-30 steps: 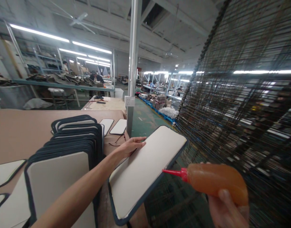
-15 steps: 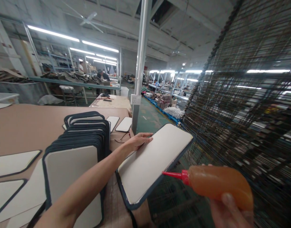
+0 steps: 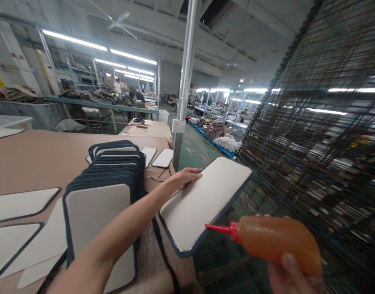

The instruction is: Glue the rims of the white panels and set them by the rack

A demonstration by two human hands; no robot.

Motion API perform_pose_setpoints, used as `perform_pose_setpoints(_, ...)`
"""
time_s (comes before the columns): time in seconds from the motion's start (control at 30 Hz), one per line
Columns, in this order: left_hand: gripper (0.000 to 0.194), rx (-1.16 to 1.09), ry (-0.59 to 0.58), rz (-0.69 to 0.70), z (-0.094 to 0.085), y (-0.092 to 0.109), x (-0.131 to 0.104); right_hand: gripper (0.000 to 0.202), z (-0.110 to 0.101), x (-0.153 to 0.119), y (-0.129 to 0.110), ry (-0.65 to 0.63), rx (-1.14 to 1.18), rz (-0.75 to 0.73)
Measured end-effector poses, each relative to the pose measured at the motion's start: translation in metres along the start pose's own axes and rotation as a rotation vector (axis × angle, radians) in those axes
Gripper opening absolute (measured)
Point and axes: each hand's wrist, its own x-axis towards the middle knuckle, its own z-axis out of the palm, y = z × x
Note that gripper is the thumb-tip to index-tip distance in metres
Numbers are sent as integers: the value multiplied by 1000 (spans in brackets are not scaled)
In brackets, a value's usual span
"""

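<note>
- The work looks to be partway along on one panel [image 3: 205, 200]: the red nozzle [image 3: 219, 228] of the amber bottle [image 3: 276, 241] points at its lower right long edge, the tip at the border of the pale face and the dark edging. Whether the tip touches or hangs just above cannot be told.
- How much of this edge has been gone over is unclear; no bead of liquid can be made out, though the border near the bottom corner looks rough.
- A row of similar panels [image 3: 98, 208] stands packed together on the worktop [image 3: 52, 151], and loose panels [image 3: 23, 203] lie flat to the left of it. Whether these are finished or waiting does not show.
- The held panel is tilted, raised at the right side of the worktop, to the right of the packed row.
- The left hand [image 3: 189, 176] has its grip closed on the panel's upper left long edge, fingertips reaching onto the face; what lies beneath is hidden.
- The right hand [image 3: 289, 265] is wrapped around the bottle from below, thumb against the near side, fingertips just showing over the top. How hard it squeezes cannot be judged.
</note>
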Motion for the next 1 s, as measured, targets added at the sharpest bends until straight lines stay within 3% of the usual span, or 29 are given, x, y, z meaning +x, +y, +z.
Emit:
perform_pose_setpoints(0.2, 64, 2, 17, -10, -1, -1, 8, 66, 5, -1, -12, 37, 57, 181)
perform_pose_setpoints(0.4, 63, 9, 19, 0, -1, -3, 10, 59, 0, 9, -4, 127, 62, 140)
perform_pose_setpoints(0.6, 65, 15, 28, -13, -1, -3, 12, 59, 1, 4, -4, 52, 64, 127)
perform_pose_setpoints(1.0, 58, 27, 80, -41, 4, 2, 10, 69, -2, -6, -2, -45, 83, 253)
